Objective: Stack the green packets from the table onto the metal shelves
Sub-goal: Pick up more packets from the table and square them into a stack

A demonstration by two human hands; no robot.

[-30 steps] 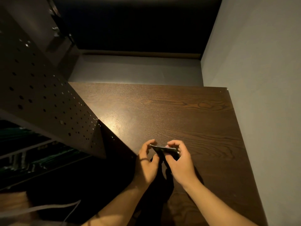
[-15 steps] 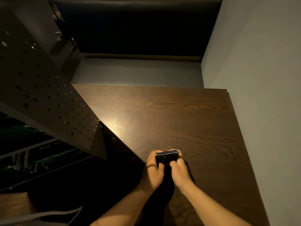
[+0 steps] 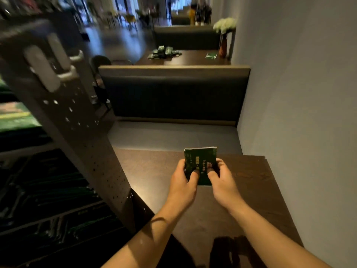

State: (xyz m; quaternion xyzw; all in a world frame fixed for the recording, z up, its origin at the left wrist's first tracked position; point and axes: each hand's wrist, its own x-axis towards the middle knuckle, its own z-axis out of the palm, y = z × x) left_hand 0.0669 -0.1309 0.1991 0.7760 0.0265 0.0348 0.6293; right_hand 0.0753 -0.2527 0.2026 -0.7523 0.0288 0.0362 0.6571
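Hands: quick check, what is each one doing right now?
Left hand: grips the green packet by its left edge.
Right hand: grips the same packet by its right edge.

The dark brown wooden counter [image 3: 251,180] stands against the grey wall. Beside it, the perforated dark metal shelves [image 3: 92,151] hold rows of green packets [image 3: 58,190]. A farther dark wooden counter [image 3: 189,59] carries a pile of green packets [image 3: 164,52], a single flat packet [image 3: 211,55] and a vase of white flowers [image 3: 223,45].

A small stack of green packets [image 3: 200,163], dark green with pale printing, is held upright and lifted above the near desk [image 3: 241,190], face toward the camera. To the left of that desk stand the metal shelves [image 3: 48,190], rows of green packets already lying on them. More green packets [image 3: 164,52] lie heaped on a farther desk beyond it.
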